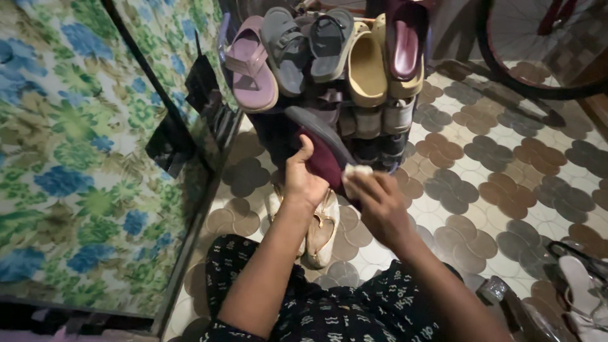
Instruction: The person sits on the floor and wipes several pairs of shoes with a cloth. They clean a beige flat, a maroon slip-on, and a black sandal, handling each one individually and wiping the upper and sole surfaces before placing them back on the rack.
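My left hand grips a maroon slipper with a grey sole, holding it up in front of a shoe rack. My right hand pinches a small white cloth and presses it against the slipper's lower end. Under my hands a pair of cream sandals lies on the tiled floor. My knees in dark patterned fabric fill the bottom of the view.
Several slippers rest on the rack's top: a mauve one, grey ones, yellow ones. A floral curtain hangs at left. A bicycle wheel stands at the back right. White heeled sandals lie at the right.
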